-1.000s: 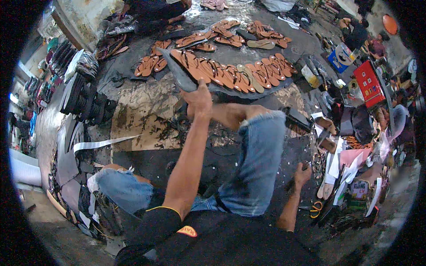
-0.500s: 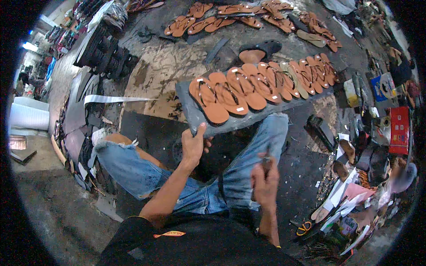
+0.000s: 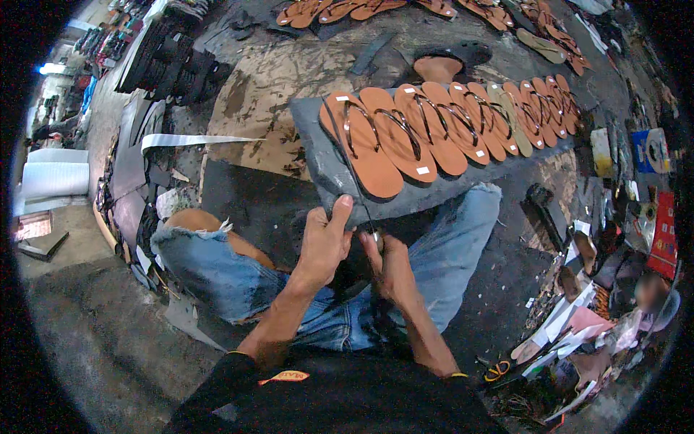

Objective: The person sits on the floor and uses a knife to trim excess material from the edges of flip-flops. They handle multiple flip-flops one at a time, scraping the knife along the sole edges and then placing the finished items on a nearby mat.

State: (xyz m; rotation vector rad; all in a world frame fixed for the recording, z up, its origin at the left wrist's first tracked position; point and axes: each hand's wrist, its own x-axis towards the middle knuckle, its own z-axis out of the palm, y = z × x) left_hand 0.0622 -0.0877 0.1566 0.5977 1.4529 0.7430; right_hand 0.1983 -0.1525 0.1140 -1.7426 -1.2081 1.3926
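My left hand point(image 3: 323, 242) is closed on the near left edge of a dark grey sheet point(image 3: 334, 189), its thumb lying on top. Close beside it, my right hand point(image 3: 394, 266) is closed around a small knife-like tool point(image 3: 375, 237); only a metal part and a thin dark tip show. From that tip a thin dark line runs up the sheet along the leftmost sandal; whether it is a cut or a cord I cannot tell. On the sheet lie several brown flip-flop sandals point(image 3: 379, 173) with dark straps and white labels, plus one olive sandal point(image 3: 512, 124).
My jeans-clad knees point(image 3: 466, 224) flank the sheet's near side. More brown sandals point(image 3: 372, 9) lie beyond. Black stacked soles point(image 3: 173, 72) stand at left near a white strip point(image 3: 188, 139). Scraps point(image 3: 571, 311) and a red box point(image 3: 663, 231) lie at right.
My right hand has moved left with the tool, from above my right thigh to the sheet's near edge by my left hand. The dark line now shows beside the leftmost sandal.
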